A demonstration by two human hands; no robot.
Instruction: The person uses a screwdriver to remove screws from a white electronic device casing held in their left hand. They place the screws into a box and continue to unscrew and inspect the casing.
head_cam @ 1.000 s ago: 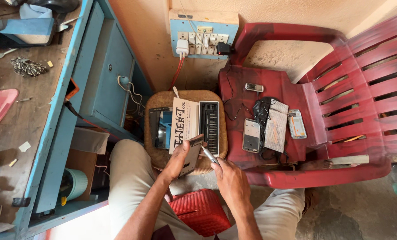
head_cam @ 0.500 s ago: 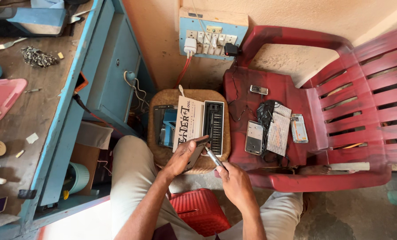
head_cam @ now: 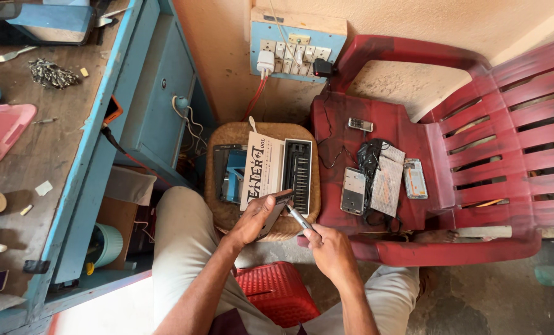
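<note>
The left hand [head_cam: 259, 218] is gripping a dark phone [head_cam: 274, 212] over the round stool [head_cam: 221, 214] — the right hand [head_cam: 328, 248] is pinching a screwdriver [head_cam: 299, 218] at its edge; steadying the phone matters.

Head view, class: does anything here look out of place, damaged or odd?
Yes. Several phones lie on the seat of a red plastic chair, at least one apparently opened up. The left hand holds another phone; the right hand points a screwdriver at it.
</note>
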